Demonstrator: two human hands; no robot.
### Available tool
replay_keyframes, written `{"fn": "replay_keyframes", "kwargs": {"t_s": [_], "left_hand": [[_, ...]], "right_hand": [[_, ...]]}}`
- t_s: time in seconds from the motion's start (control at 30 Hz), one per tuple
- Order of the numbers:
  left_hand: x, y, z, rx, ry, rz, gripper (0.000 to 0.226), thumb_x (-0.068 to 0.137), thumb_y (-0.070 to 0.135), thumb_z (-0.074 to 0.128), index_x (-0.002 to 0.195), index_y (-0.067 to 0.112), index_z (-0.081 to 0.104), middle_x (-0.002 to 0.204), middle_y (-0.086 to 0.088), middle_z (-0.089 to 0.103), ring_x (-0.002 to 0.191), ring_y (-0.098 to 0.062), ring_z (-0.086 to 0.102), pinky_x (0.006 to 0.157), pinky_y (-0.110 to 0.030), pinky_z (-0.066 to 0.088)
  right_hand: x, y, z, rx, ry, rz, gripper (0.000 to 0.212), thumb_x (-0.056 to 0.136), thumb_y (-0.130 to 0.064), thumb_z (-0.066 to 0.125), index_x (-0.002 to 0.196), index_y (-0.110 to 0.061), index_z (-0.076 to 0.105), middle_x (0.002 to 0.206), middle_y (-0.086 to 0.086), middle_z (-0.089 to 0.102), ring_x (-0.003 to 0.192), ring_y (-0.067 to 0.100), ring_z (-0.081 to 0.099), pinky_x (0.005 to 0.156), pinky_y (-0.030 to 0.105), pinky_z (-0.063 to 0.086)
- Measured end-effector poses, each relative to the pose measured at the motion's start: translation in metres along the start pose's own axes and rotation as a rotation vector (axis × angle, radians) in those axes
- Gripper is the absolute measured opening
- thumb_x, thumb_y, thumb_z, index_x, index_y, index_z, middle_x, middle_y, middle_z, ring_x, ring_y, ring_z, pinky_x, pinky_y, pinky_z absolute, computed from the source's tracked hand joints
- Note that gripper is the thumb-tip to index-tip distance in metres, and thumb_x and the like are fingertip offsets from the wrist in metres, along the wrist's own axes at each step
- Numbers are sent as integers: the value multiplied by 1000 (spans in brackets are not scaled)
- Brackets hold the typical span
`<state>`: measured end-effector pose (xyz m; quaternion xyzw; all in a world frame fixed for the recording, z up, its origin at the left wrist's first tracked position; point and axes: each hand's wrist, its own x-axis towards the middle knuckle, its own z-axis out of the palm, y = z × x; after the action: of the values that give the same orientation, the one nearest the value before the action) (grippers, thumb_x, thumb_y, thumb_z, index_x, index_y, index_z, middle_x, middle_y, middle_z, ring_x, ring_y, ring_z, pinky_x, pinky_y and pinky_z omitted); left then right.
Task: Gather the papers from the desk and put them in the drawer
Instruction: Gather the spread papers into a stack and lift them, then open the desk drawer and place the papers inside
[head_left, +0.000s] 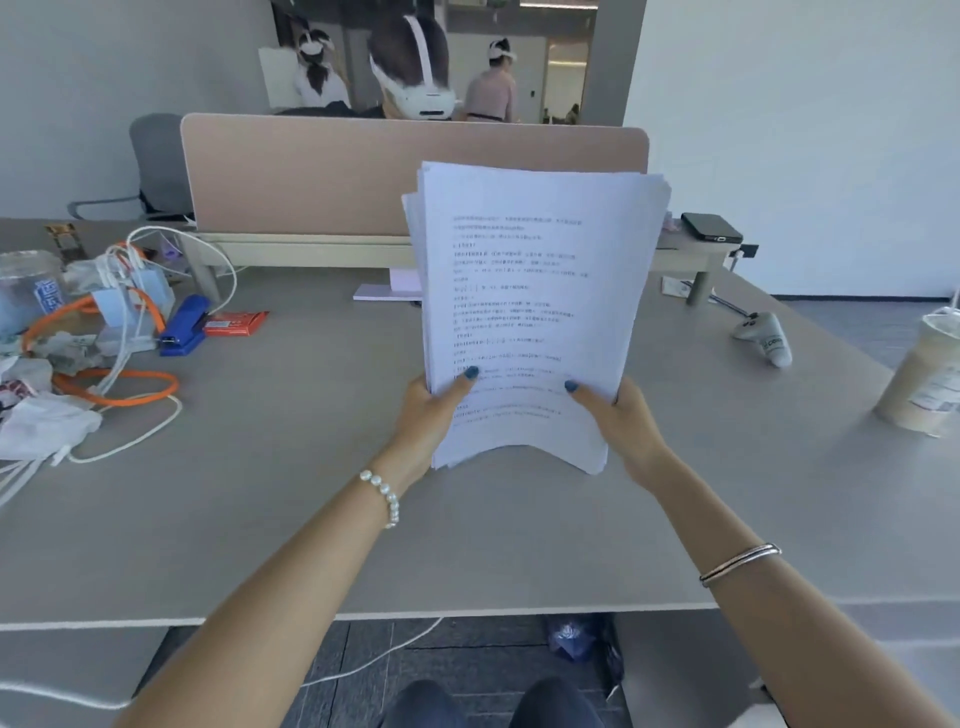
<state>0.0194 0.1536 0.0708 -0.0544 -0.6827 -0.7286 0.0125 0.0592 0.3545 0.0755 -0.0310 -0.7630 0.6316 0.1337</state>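
Observation:
A thick stack of printed white papers (530, 291) stands nearly upright above the middle of the grey desk (291, 499), its bottom edge bowed and resting near the desktop. My left hand (431, 410) grips the stack's lower left edge, thumb on the front sheet. My right hand (621, 421) grips the lower right edge the same way. One more pale sheet or pad (387, 292) lies flat behind the stack, under the shelf. No drawer is visible.
Left side holds a clutter of orange and white cables (114, 384), a blue stapler (184, 325), a red packet (234, 323) and tissues. A controller (766, 338) and a drink cup (930, 379) sit at right. A beige divider (410, 171) with a low shelf backs the desk; a phone (710, 227) lies on it.

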Motion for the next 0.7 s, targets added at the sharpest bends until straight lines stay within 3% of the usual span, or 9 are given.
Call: {"fn": "replay_keyframes", "kwargs": {"t_s": [0.23, 0.37, 0.53, 0.7], "left_hand": [[-24, 12, 36, 22, -125, 63, 27, 83, 27, 63, 108, 16, 64, 98, 4, 71, 92, -14, 68, 81, -33, 56], [-56, 7, 87, -52, -254, 25, 26, 84, 27, 63, 107, 16, 65, 104, -2, 72, 94, -17, 69, 80, -36, 56], [-105, -7, 166, -162, -410, -78, 24, 84, 25, 63, 106, 17, 64, 102, -1, 72, 89, -16, 70, 66, -30, 57], [-138, -18, 229, -100, -679, -120, 19, 79, 13, 66, 96, 22, 67, 94, 7, 74, 85, -10, 71, 69, -25, 55]], "right_hand": [[-32, -15, -58, 31, 100, -73, 24, 88, -20, 61, 111, -21, 58, 102, -5, 68, 87, 9, 68, 69, 24, 55], [-77, -18, -127, 91, 156, -64, 34, 90, -15, 54, 124, -17, 52, 108, -4, 68, 91, 11, 69, 73, 29, 56], [-142, -15, -210, -13, 313, 8, 32, 92, -13, 50, 124, -17, 51, 104, -1, 68, 79, 6, 70, 67, 23, 57], [-216, 0, -278, -45, 422, 82, 29, 92, -12, 51, 121, -16, 52, 103, 8, 72, 83, 29, 71, 72, 44, 60]]}}
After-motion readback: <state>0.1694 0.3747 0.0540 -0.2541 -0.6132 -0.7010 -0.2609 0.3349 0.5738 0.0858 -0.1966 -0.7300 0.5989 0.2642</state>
